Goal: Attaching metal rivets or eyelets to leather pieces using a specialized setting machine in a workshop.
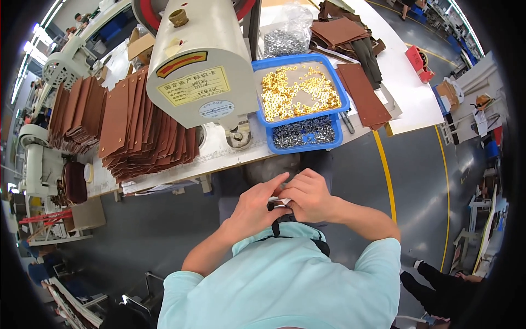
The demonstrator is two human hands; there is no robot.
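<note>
At the centre of the frame the left hand (255, 205) and right hand (309, 194) close over a small dark object (275, 207), hiding most of it, so its kind cannot be told. The cream machine (200, 60) at the upper middle is cut off by the top edge. The lower blue tray (304, 143) lies mostly under the upper blue tray (298, 88). A person's dark legs (433, 282) at the lower right vanish into the black rim.
</note>
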